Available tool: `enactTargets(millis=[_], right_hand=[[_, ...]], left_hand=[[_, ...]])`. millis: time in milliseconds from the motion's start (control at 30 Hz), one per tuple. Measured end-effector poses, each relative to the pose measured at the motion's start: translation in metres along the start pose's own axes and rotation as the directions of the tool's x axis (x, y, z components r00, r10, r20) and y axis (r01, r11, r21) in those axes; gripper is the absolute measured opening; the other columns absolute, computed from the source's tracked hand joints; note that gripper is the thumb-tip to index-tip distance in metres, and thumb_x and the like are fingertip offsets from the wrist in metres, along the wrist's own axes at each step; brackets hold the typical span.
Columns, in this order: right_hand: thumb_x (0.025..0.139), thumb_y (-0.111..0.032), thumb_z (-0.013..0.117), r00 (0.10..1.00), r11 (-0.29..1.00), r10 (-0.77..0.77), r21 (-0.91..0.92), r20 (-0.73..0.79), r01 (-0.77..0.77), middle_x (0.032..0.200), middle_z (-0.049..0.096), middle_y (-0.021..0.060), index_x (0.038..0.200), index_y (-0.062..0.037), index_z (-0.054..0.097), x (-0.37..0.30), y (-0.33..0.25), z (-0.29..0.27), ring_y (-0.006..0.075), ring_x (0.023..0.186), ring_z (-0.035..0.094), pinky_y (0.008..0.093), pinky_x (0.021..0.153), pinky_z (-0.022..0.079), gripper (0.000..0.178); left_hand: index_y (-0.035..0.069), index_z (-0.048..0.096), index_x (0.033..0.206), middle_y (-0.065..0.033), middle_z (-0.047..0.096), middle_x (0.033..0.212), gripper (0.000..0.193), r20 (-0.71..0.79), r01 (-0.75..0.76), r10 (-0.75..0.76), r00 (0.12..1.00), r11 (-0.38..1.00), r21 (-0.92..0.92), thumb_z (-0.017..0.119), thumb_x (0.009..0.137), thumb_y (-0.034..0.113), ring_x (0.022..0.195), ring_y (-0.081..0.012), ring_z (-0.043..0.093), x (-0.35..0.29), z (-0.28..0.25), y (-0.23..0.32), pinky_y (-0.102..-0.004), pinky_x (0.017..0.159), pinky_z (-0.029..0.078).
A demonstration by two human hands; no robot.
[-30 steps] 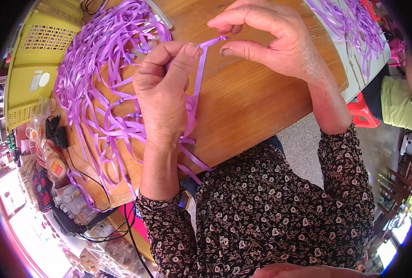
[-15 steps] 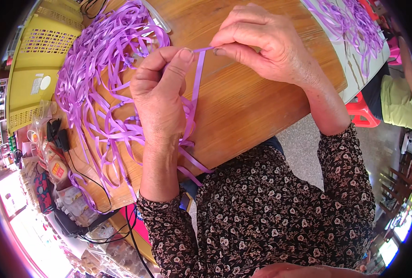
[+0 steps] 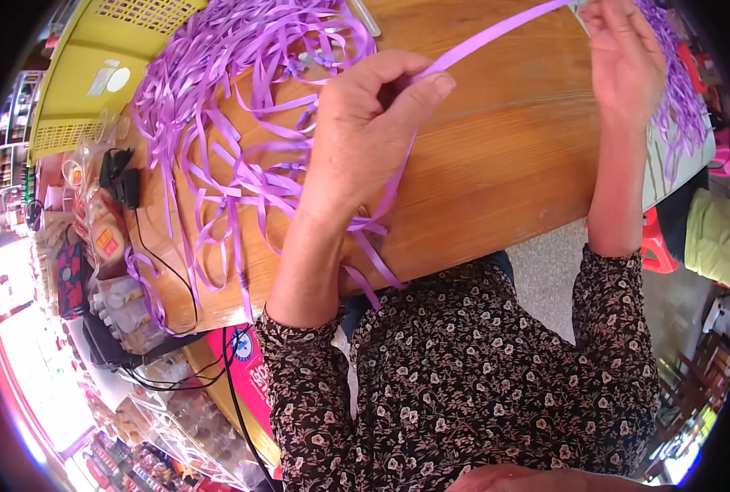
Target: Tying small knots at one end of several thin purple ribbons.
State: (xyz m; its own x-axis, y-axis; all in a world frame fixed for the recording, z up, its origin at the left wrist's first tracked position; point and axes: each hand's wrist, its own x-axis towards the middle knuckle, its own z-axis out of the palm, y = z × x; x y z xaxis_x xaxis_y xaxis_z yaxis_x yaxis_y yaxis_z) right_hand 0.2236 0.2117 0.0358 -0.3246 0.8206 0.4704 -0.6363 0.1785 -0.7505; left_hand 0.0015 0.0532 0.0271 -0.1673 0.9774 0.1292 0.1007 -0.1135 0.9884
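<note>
A narrow purple ribbon (image 3: 496,34) runs in a slight curve from my left hand up to the top edge beside my right hand. My left hand (image 3: 373,123) is closed, pinching the ribbon between thumb and curled forefinger. A length of the same ribbon hangs below it toward the table's front edge. At the upper right, my right hand (image 3: 627,61) is raised with its fingers drawn together at the ribbon's far end; its fingertips are partly cut off by the picture's edge. A big tangled heap of purple ribbons (image 3: 209,78) lies to the left of my left hand.
The wooden table (image 3: 480,164) carries the heap. A yellow perforated basket (image 3: 78,90) stands at the far left, near a black plug with cable (image 3: 127,189) and plastic bags. More purple ribbons (image 3: 681,98) lie on a white surface at right, near a red stool (image 3: 659,246).
My hands were close together with a short bit of ribbon between them. Now my right hand is farther right and a longer ribbon stretches between them. The view has shifted.
</note>
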Motion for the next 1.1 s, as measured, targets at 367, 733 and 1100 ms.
enactTargets(millis=[367, 733, 1100], right_hand=[[0.081, -0.008, 0.063, 0.811, 0.832, -0.344, -0.554, -0.474, 0.029, 0.081, 0.058, 0.0047, 0.096, -0.0029, 0.061, 0.015, -0.011, -0.012, 0.0134, 0.073, 0.053, 0.0253, 0.068, 0.042, 0.016], [0.082, -0.006, 0.065, 0.754, 0.854, 0.478, -0.437, 0.450, -0.281, 0.117, 0.057, 0.0048, 0.121, -0.0010, 0.053, -0.045, 0.054, 0.095, 0.0122, 0.103, 0.053, 0.0280, 0.088, 0.042, 0.040], [0.085, -0.010, 0.059, 0.678, 0.787, 0.616, -0.332, 0.400, -0.519, 0.085, 0.061, 0.0032, 0.105, 0.0026, 0.061, -0.045, 0.042, 0.092, 0.0088, 0.075, 0.056, 0.0218, 0.067, 0.045, 0.024]], left_hand=[[0.002, 0.062, 0.088, 0.0034, 0.050, 0.067, 0.010, -0.101, 0.041, -0.091, 0.991, 0.910, -0.413, 0.059, 0.088, 0.011, 0.057, -0.0064, 0.042, 0.002, -0.038, 0.004, -0.0216, 0.051, 0.035], [0.002, 0.052, 0.099, -0.0066, 0.052, 0.088, 0.017, -0.105, -0.088, -0.033, 0.994, 0.346, -0.934, 0.047, 0.094, 0.018, 0.081, -0.0199, 0.051, 0.008, -0.007, 0.006, -0.0369, 0.081, 0.046], [0.004, 0.053, 0.100, -0.0015, 0.047, 0.076, 0.015, -0.175, -0.172, 0.019, 0.984, 0.307, -0.936, 0.047, 0.094, 0.016, 0.062, -0.0126, 0.037, 0.004, -0.029, 0.002, -0.0270, 0.057, 0.034]])
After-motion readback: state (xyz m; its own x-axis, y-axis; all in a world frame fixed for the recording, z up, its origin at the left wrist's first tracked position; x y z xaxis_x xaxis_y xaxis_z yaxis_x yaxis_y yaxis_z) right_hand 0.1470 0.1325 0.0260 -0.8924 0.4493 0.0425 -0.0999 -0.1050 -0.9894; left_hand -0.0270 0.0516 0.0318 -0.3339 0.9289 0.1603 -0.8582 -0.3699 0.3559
